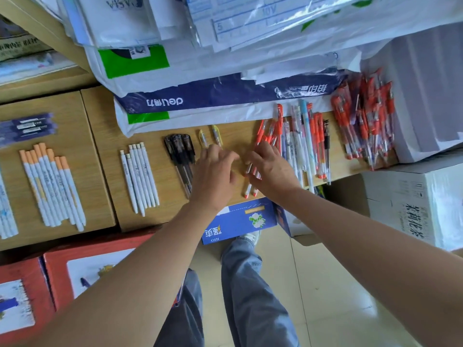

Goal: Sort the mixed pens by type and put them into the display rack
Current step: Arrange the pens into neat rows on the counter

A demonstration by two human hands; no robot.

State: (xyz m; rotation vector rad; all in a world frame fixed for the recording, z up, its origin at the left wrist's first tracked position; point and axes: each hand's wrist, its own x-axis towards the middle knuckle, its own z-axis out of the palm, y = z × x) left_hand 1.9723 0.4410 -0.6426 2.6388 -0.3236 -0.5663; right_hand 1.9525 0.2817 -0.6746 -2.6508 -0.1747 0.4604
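Partly hidden: red pens (pixel 259 136) under right hand (pixel 271 169), grip unclear; left hand (pixel 215 171) flat, fingers straight, blurred, over worktop (pixel 235 139).

Stationery stockroom (paper reams (pixel 215 92), cartons (pixel 72 113))

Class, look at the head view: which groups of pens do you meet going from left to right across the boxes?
white pens cut off by the edge → orange-capped pens → plain white pens → black pens → yellow-capped pens → mixed unsorted pens → heap of red pens
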